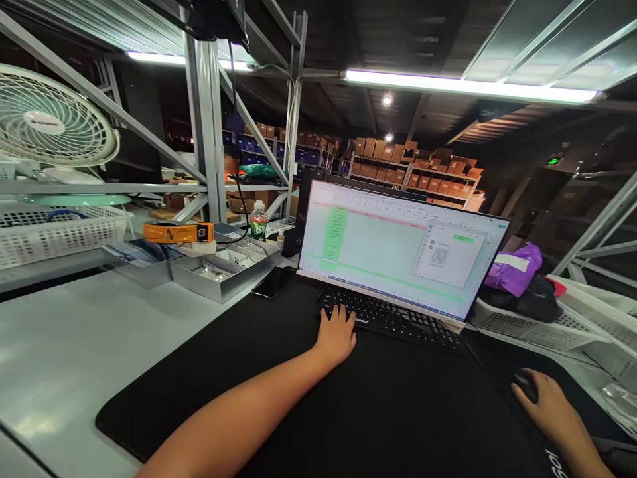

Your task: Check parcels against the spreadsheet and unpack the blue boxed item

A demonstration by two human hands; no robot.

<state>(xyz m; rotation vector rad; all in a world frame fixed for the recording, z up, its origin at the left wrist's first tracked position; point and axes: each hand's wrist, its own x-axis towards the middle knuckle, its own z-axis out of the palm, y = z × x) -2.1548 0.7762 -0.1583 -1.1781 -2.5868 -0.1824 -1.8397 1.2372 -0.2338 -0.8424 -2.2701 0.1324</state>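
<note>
My left hand (337, 335) rests on the left end of a black keyboard (398, 322), fingers stretched out flat over the keys. My right hand (547, 401) lies over a black mouse (525, 384) at the right, fingers curled around it. Both sit on a large black desk mat (378, 411). Behind the keyboard a monitor (398, 249) shows a spreadsheet with green cells and a small dialog window.
A grey tray of small parts (223, 269), a black phone (271, 282) and a green-labelled bottle (258, 221) stand left of the monitor. A white basket (527, 325) with purple and black bags sits at the right. A fan (50, 126) and another person are behind.
</note>
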